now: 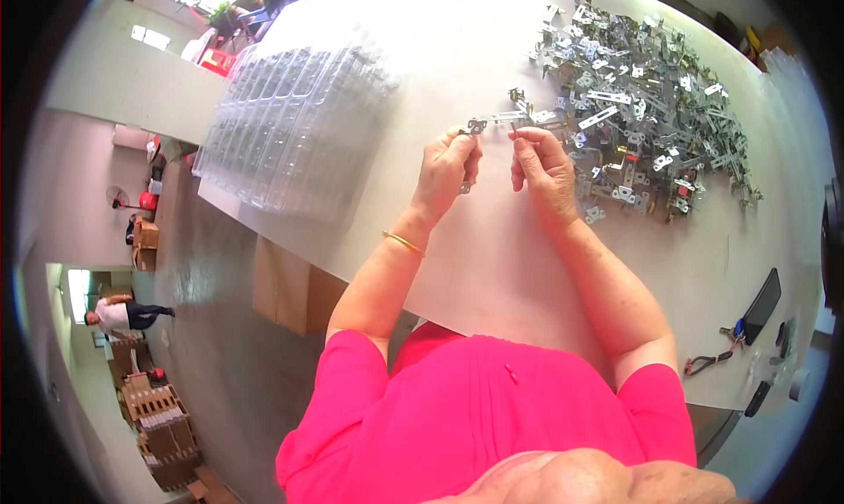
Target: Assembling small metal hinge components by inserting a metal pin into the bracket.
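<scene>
Bracket, a small metal strip, is pinched between left hand and right hand above the table, a large pile unhandled beside it, clear trays seemingly unfilled.

Metal bracket partly hidden by fingers, pile parts indistinct

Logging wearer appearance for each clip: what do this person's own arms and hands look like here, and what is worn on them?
Both forearms are bare, coming out of the short sleeves of a bright pink top. The left wrist carries a thin gold-coloured bangle. The left hand and right hand wear no gloves; no rings or watch can be made out at this size.
</scene>
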Demonstrator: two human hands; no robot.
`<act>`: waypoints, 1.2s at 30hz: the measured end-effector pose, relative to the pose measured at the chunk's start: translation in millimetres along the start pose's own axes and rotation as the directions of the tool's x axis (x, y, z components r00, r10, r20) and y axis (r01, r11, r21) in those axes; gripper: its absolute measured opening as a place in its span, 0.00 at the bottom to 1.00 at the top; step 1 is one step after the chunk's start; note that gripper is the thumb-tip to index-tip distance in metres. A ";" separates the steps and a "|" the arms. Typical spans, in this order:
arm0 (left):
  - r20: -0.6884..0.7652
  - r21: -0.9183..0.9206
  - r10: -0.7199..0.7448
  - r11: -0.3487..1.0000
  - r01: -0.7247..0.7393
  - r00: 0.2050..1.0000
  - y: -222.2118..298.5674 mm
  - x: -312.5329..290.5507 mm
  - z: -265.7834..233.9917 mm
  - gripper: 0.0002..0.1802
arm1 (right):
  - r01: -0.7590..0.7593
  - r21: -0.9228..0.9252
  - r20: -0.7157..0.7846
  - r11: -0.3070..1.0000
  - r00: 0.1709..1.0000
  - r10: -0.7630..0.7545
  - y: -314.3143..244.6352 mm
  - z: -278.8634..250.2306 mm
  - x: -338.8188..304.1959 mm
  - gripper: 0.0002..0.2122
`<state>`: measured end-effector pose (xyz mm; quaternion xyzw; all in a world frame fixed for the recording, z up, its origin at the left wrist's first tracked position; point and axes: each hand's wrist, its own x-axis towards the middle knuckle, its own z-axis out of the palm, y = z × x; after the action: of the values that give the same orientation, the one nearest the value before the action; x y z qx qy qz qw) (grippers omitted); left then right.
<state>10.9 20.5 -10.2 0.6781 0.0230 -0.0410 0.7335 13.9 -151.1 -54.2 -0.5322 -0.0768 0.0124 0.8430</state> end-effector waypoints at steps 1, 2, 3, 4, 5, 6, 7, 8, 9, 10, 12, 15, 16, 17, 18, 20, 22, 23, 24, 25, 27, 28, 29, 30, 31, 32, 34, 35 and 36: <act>-0.011 0.076 0.004 0.997 -0.003 1.000 -5.5 4.8 -2.4 0.14 | -0.001 -0.021 0.000 1.000 1.000 0.001 -1.1 0.2 -1.5 0.06; -0.021 0.108 0.032 0.994 -0.029 0.999 -10.5 6.6 -1.5 0.14 | -0.007 -0.052 0.004 0.999 1.000 0.008 -1.8 -0.1 -3.9 0.06; -0.023 0.143 0.040 0.989 -0.036 0.999 -14.5 7.9 -3.6 0.14 | -0.029 -0.080 0.004 0.996 1.000 0.029 -2.9 1.6 -5.7 0.06; -0.027 0.178 0.049 0.983 -0.043 0.998 -18.1 8.7 -7.2 0.14 | -0.051 -0.108 0.006 0.993 0.999 0.052 -4.0 4.2 -7.3 0.05; -0.033 0.214 0.063 0.975 -0.054 0.997 -20.6 9.5 -10.4 0.14 | -0.070 -0.135 0.012 0.988 0.997 0.072 -3.6 6.4 -7.9 0.05; -0.028 0.219 0.064 0.974 -0.057 0.998 -24.7 9.6 -12.2 0.14 | -0.045 -0.154 0.015 0.987 0.999 0.048 -0.9 7.0 -8.6 0.05; -0.024 0.224 0.066 0.973 -0.059 0.998 -29.8 9.0 -13.4 0.14 | -0.046 -0.181 0.011 0.983 0.999 0.049 0.5 7.5 -9.5 0.05; -0.023 0.234 0.072 0.970 -0.065 0.997 -31.0 8.4 -15.3 0.14 | -0.043 -0.203 0.013 0.978 0.999 0.046 0.7 9.2 -8.8 0.05; -0.023 0.240 0.077 0.968 -0.070 0.997 -31.7 7.3 -17.8 0.14 | -0.040 -0.225 0.016 0.974 0.999 0.045 0.7 10.8 -8.3 0.05; -0.024 0.245 0.082 0.967 -0.074 0.996 -31.9 5.7 -20.0 0.14 | -0.046 -0.247 0.020 0.968 0.998 0.053 0.5 12.4 -8.0 0.05; -0.012 0.260 0.113 0.960 -0.106 0.994 -31.6 5.9 -20.2 0.13 | -0.055 -0.291 0.020 0.955 0.998 0.064 -1.7 13.4 -7.5 0.05; 0.006 0.293 0.168 0.942 -0.162 0.986 -31.0 6.4 -19.5 0.13 | -0.036 -0.325 0.048 0.945 0.997 0.055 -0.9 13.2 -8.1 0.05; 0.006 0.305 0.173 0.938 -0.166 0.985 -29.6 5.4 -19.5 0.13 | -0.037 -0.328 0.048 0.944 0.997 0.056 -1.2 13.4 -8.0 0.04; 0.006 0.316 0.177 0.934 -0.170 0.984 -28.4 4.7 -19.7 0.13 | -0.039 -0.333 0.047 0.942 0.997 0.058 -1.5 13.9 -7.9 0.04; 0.004 0.354 0.193 0.917 -0.182 0.981 -27.3 4.3 -19.9 0.13 | -0.041 -0.337 0.047 0.941 0.997 0.060 -1.5 14.0 -8.1 0.04; -0.003 0.431 0.229 0.879 -0.205 0.974 -25.3 3.0 -21.6 0.12 | -0.044 -0.343 0.050 0.938 0.997 0.065 -1.3 14.3 -8.4 0.03; 0.012 0.529 0.337 0.797 -0.292 0.941 -34.7 5.8 -27.9 0.11 | -0.024 -0.371 0.057 0.928 0.997 0.049 0.8 14.7 -9.4 0.03; 0.022 0.579 0.392 0.745 -0.331 0.920 -34.2 6.8 -29.7 0.10 | 0.000 -0.393 0.066 0.920 0.997 0.028 3.0 14.9 -9.4 0.03; 0.025 0.606 0.419 0.716 -0.347 0.908 -34.2 6.8 -30.3 0.10 | 0.025 -0.414 0.075 0.910 0.997 0.007 4.3 15.3 -9.5 0.02; 0.028 0.632 0.444 0.686 -0.360 0.895 -34.5 7.1 -29.6 0.10 | 0.028 -0.420 0.069 0.907 0.998 0.002 4.2 15.7 -9.7 0.02; 0.041 0.656 0.475 0.651 -0.383 0.879 -33.1 6.7 -29.5 0.09 | 0.031 -0.427 0.057 0.904 0.998 -0.007 4.9 16.4 -11.1 0.02; 0.051 0.652 0.482 0.647 -0.395 0.875 -32.5 7.1 -29.8 0.09 | 0.027 -0.418 0.058 0.908 0.998 -0.004 5.4 16.9 -11.0 0.02; 0.062 0.645 0.487 0.646 -0.407 0.871 -31.6 6.9 -28.9 0.09 | 0.022 -0.411 0.055 0.911 0.998 0.001 5.5 15.7 -11.6 0.02; 0.070 0.652 0.492 0.636 -0.413 0.868 -30.2 6.8 -28.4 0.09 | 0.016 -0.404 0.051 0.915 0.999 0.005 5.5 14.6 -11.9 0.03; 0.061 0.658 0.455 0.651 -0.379 0.889 -27.7 5.8 -30.2 0.10 | 0.010 -0.397 0.045 0.918 0.999 0.008 5.6 14.3 -11.4 0.03; 0.056 0.653 0.412 0.674 -0.346 0.909 -25.8 4.8 -27.7 0.10 | 0.017 -0.395 0.051 0.918 0.999 0.004 5.9 11.4 -12.2 0.03; 0.046 0.638 0.379 0.701 -0.320 0.924 -28.2 4.2 -27.0 0.09 | 0.036 -0.398 0.061 0.917 0.998 -0.012 11.3 12.8 -11.5 0.03; 0.041 0.624 0.393 0.708 -0.331 0.919 -30.0 4.4 -30.0 0.09 | 0.047 -0.403 0.063 0.914 0.998 -0.024 11.7 13.7 -10.9 0.03; 0.037 0.609 0.406 0.715 -0.342 0.913 -31.4 4.9 -31.6 0.09 | 0.047 -0.417 0.069 0.908 0.997 -0.020 10.1 14.2 -10.9 0.03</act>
<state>13.6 49.4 -44.3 0.8673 -0.0926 0.1366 0.4695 1.8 -135.1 -58.6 -0.6984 -0.1133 -0.0023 0.7067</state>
